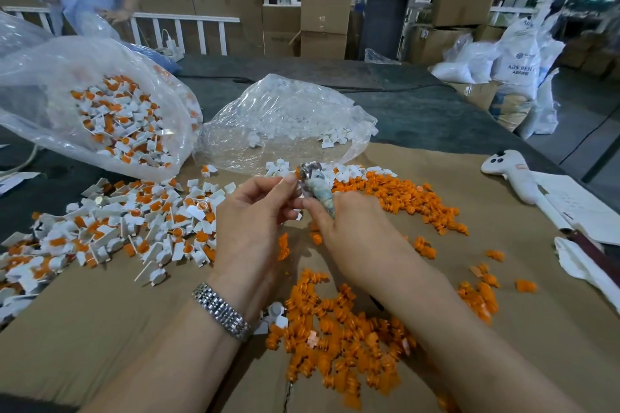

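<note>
Orange plugs (339, 339) lie heaped nearest on the cardboard surface (100, 329); above them the left hand (255, 214) pinches a small mottled tool (313, 188) near its top while the right hand (355, 228) grips its lower end.

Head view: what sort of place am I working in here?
Probably a factory or warehouse assembly bench: a clear bag of white-and-orange plastic parts, stacked cardboard cartons behind, and white sacks marked ABS resin.
</note>
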Available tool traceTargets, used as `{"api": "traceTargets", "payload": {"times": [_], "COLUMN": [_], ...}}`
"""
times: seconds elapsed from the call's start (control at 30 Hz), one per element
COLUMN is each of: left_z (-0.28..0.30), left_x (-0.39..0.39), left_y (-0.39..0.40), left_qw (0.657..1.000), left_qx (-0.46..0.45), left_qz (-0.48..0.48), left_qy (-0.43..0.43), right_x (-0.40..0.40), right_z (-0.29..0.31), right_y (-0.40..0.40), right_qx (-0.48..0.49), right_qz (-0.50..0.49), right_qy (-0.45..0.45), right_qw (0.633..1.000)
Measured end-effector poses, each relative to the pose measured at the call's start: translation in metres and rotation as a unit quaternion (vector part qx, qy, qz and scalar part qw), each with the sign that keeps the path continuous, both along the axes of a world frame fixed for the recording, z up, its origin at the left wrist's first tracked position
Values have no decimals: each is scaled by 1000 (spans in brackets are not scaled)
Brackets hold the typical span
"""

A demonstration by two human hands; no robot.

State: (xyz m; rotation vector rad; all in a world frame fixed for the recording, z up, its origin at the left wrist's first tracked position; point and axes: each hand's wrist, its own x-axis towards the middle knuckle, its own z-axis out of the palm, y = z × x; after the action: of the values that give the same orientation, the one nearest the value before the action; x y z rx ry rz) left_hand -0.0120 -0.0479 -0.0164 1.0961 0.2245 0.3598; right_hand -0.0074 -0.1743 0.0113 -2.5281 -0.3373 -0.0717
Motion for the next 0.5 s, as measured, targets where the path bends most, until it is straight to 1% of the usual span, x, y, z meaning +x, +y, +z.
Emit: {"api": "traceTargets", "payload": {"times": [0.23,0.3,0.37,0.43,0.5], "left_z": [0,1,4,4,4], "left_x": [-2,-2,-2,-2,-3], "left_y": [-1,-2,-2,-2,-1], "left_qw": [999,999,1000,1000,999], "left_qx": [32,29,16,16,22], "left_qz": [2,6,5,3,1], "left_qy": [-23,-26,-24,-22,-28], "right_x": [7,7,7,8,9], "right_z": [5,4,5,6,6], "right_y": [-8,-13,-19,-23,-24], "right_qx": [19,91,166,182,183], "right_qz": [29,47,68,76,74], "right_qy": [14,57,124,148,145], "right_qw": [999,993,976,969,969]}}
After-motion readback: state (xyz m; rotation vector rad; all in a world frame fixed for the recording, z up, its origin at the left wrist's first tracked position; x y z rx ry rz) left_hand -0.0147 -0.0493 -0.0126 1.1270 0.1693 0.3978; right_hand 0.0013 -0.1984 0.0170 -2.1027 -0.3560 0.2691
